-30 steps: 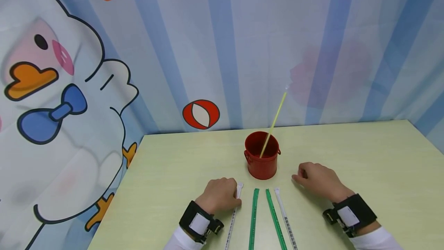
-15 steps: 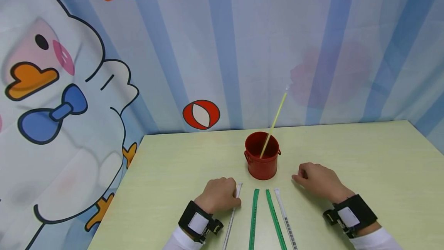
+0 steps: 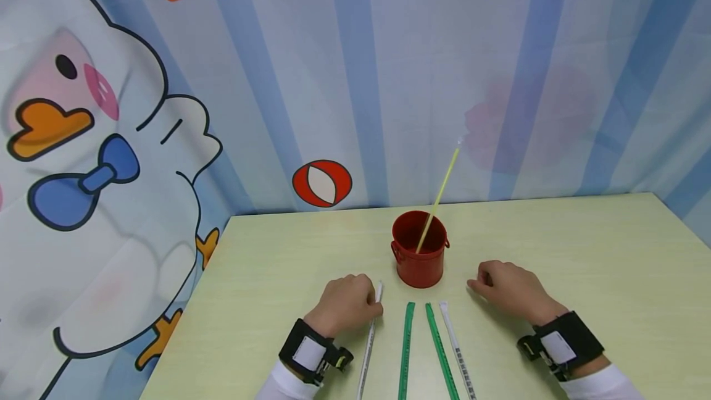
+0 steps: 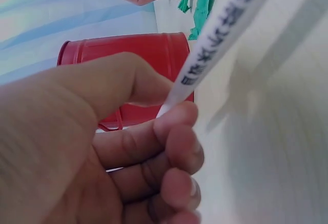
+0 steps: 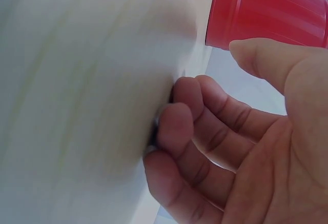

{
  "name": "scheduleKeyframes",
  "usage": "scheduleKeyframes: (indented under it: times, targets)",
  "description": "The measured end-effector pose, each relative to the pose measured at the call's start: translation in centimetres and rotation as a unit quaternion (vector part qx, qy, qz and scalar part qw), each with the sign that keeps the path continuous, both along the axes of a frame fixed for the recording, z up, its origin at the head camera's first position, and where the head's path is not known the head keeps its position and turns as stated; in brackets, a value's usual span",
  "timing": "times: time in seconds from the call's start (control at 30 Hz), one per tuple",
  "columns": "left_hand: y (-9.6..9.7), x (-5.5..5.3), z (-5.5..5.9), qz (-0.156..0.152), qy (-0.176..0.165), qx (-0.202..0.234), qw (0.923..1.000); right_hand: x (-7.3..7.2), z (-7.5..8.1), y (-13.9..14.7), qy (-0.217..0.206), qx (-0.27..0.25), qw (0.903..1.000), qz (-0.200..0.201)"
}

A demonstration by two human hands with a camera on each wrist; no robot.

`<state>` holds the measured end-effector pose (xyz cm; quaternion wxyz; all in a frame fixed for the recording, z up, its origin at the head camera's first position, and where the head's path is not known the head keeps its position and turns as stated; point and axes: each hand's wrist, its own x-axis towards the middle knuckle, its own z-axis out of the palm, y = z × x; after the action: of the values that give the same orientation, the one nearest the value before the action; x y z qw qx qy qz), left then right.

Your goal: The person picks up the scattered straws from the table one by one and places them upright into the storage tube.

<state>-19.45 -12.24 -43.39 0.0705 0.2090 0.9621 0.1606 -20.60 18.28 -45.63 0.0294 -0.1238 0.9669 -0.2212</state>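
Observation:
In the left wrist view, my left hand (image 4: 138, 137) pinches a white paper-wrapped straw (image 4: 220, 34) with dark print between thumb and forefinger; the straw casts a shadow on the table. My right hand (image 3: 510, 289) rests on the table to the right of the red bucket (image 3: 420, 267), fingers loosely curled around nothing, as the right wrist view also shows. A thin yellow stick (image 3: 439, 199) with a clear tip leans inside the bucket. Between the hands lie two green-wrapped straws (image 3: 407, 350), side by side, and another white-wrapped straw (image 3: 458, 350).
A pale yellow table (image 3: 583, 239) carries everything. Behind it hangs a blue striped cloth (image 3: 400, 79) printed with a large duck (image 3: 111, 276) at left and a red ball (image 3: 322, 183). A black strap with a small camera sits on each wrist.
My left hand has moved slightly up and away in the head view, taking the white-wrapped straw along. The right hand, the bucket and the other straws have stayed put.

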Motion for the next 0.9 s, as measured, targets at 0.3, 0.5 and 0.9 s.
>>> scheduleKeyframes:
  times: [0.3, 0.5, 0.9]
  targets:
    - [-0.7, -0.5, 0.0, 0.019, 0.015, 0.027, 0.9994, -0.1, -0.2, -0.1, -0.002, 0.001, 1.0, 0.002]
    - [-1.1, -0.7, 0.4, 0.026, 0.024, 0.047, 0.9983, -0.3, -0.3, 0.0, -0.003, 0.0, 1.0, 0.003]
    - [-2.0, -1.2, 2.0, 0.025, 0.066, 0.072, 0.9949, -0.3, 0.0, 0.2, -0.007, 0.001, 1.0, -0.003]
